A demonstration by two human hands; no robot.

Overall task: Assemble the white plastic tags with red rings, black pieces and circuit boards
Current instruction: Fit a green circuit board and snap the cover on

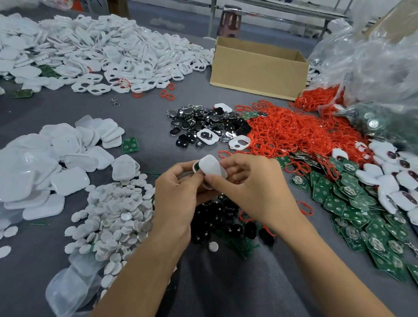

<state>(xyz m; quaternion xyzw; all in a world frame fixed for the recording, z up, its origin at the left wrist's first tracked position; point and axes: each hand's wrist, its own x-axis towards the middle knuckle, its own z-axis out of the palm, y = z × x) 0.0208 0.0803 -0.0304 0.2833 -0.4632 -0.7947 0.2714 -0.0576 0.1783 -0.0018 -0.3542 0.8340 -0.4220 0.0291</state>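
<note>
Gripping one white tag (213, 167), left hand (178, 199) and right hand (253, 187) hide its lower edge.

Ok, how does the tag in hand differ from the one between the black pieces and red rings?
The held tag is pinched between left hand and right hand, tilted; the loose tag lies flat, untouched. The held tag shows a solid face; the loose tag an open cut-out. Both are white.
</note>
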